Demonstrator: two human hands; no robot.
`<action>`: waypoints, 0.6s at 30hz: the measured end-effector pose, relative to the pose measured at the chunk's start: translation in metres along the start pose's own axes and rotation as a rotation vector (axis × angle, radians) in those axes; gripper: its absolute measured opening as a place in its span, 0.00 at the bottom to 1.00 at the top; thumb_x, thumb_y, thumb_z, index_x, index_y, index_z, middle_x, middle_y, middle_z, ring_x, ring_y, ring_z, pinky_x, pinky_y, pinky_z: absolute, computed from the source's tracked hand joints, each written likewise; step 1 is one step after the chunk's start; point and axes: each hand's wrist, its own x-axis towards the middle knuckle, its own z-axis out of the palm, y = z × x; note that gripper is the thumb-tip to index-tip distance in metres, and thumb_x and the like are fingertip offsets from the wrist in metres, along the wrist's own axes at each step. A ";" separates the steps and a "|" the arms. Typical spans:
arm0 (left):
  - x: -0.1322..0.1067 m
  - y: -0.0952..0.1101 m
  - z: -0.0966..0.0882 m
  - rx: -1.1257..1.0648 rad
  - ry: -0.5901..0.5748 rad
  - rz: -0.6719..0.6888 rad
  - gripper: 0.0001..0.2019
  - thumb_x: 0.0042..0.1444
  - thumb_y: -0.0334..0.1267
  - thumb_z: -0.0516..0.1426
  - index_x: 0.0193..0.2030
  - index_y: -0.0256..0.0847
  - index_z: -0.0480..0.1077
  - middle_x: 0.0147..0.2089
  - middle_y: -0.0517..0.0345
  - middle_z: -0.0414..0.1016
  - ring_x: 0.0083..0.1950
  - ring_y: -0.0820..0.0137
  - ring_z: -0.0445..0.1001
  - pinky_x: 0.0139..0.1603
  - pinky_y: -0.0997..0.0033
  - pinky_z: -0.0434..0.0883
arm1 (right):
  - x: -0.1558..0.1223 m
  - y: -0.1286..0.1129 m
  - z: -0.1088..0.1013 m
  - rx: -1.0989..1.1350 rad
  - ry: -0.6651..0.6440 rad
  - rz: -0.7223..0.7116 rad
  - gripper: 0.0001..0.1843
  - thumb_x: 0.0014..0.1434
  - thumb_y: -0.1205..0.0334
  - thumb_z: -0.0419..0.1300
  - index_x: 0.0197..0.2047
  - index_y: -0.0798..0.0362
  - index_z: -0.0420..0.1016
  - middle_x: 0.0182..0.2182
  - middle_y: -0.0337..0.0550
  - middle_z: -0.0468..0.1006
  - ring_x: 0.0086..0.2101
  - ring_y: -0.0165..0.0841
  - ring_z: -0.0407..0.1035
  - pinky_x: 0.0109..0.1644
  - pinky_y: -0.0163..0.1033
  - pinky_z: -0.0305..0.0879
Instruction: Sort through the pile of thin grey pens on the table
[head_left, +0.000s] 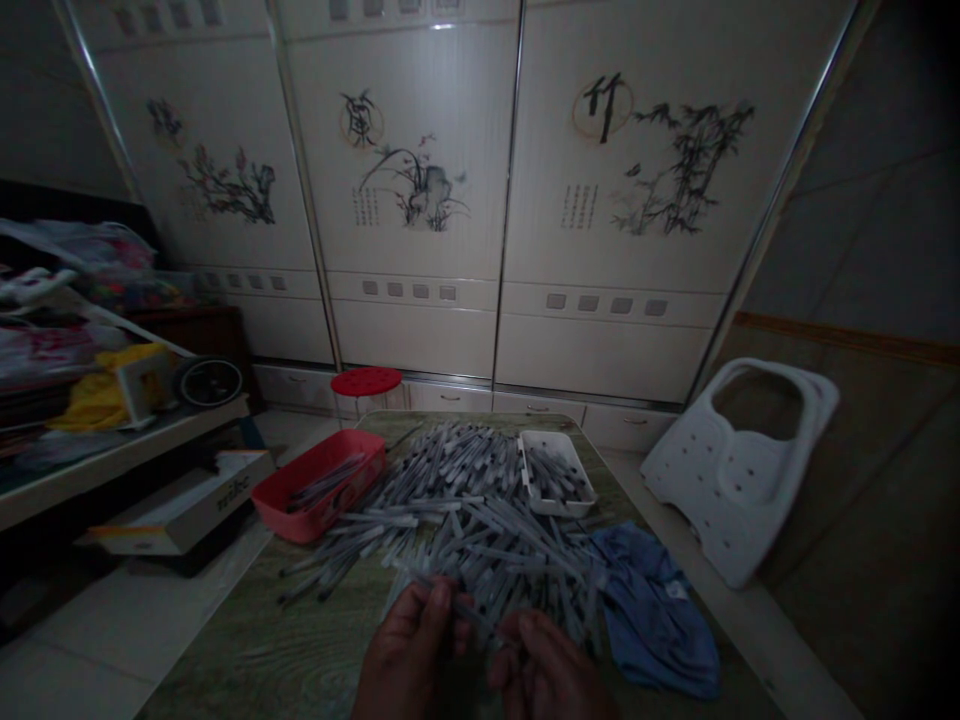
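Observation:
A big heap of thin grey pens (472, 500) covers the middle of a wood-grain table (247, 650). At the near edge of the heap, my left hand (411, 645) has its fingers curled around a grey pen. My right hand (551, 668) is right beside it, fingers pinched on the same pen (480, 618) that runs between both hands. The light is dim, so the exact grip is hard to make out.
A red tray (319, 485) with several pens sits at the table's left, a white tray (556, 470) with pens at the back. A blue cloth (652, 610) lies at the right. Behind stand a red stool (367, 381), painted wardrobe doors (420, 190) and a white plastic seat (742, 460).

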 end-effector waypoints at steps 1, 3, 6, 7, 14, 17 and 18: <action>0.000 0.001 0.000 0.004 0.013 0.012 0.25 0.44 0.58 0.75 0.36 0.38 0.78 0.28 0.59 0.79 0.28 0.74 0.71 0.32 0.76 0.69 | 0.001 0.001 -0.001 -0.031 -0.005 -0.005 0.37 0.48 0.24 0.69 0.36 0.53 0.73 0.21 0.38 0.80 0.14 0.22 0.61 0.19 0.29 0.47; 0.000 0.003 -0.001 0.001 0.012 0.009 0.25 0.43 0.55 0.76 0.38 0.38 0.78 0.31 0.58 0.80 0.29 0.74 0.72 0.32 0.76 0.70 | 0.002 0.001 -0.002 -0.144 -0.007 -0.016 0.36 0.49 0.25 0.69 0.34 0.53 0.72 0.18 0.35 0.77 0.14 0.21 0.57 0.20 0.29 0.45; 0.001 0.010 -0.004 -0.031 0.048 0.008 0.26 0.43 0.55 0.76 0.41 0.39 0.78 0.34 0.58 0.82 0.30 0.73 0.74 0.33 0.76 0.71 | 0.000 -0.009 -0.010 -0.343 0.019 -0.048 0.31 0.54 0.29 0.67 0.31 0.51 0.70 0.14 0.28 0.67 0.15 0.22 0.53 0.22 0.31 0.46; 0.001 0.014 -0.006 -0.043 0.082 0.018 0.27 0.43 0.56 0.76 0.42 0.40 0.78 0.34 0.58 0.82 0.31 0.73 0.75 0.34 0.76 0.72 | -0.001 -0.016 -0.015 -0.406 0.027 -0.061 0.29 0.56 0.30 0.66 0.31 0.50 0.69 0.14 0.27 0.66 0.16 0.23 0.53 0.23 0.31 0.47; 0.007 0.033 -0.018 0.041 0.276 0.100 0.24 0.49 0.57 0.72 0.43 0.43 0.76 0.31 0.64 0.78 0.30 0.74 0.72 0.31 0.79 0.70 | -0.006 -0.062 -0.062 -0.644 0.274 -0.216 0.23 0.66 0.38 0.58 0.35 0.50 0.72 0.21 0.32 0.70 0.23 0.31 0.65 0.27 0.36 0.56; 0.009 0.023 -0.018 0.172 0.175 0.061 0.23 0.51 0.61 0.70 0.37 0.42 0.76 0.27 0.63 0.75 0.28 0.73 0.70 0.30 0.77 0.68 | -0.002 -0.067 -0.068 -0.712 0.362 -0.284 0.22 0.68 0.39 0.55 0.40 0.51 0.75 0.25 0.35 0.73 0.27 0.36 0.69 0.31 0.39 0.64; 0.010 0.019 -0.017 0.195 0.150 0.054 0.24 0.50 0.61 0.70 0.36 0.41 0.76 0.27 0.63 0.74 0.28 0.73 0.70 0.29 0.76 0.68 | -0.001 -0.068 -0.068 -0.727 0.383 -0.302 0.23 0.68 0.40 0.54 0.44 0.52 0.76 0.26 0.37 0.75 0.29 0.38 0.71 0.33 0.40 0.66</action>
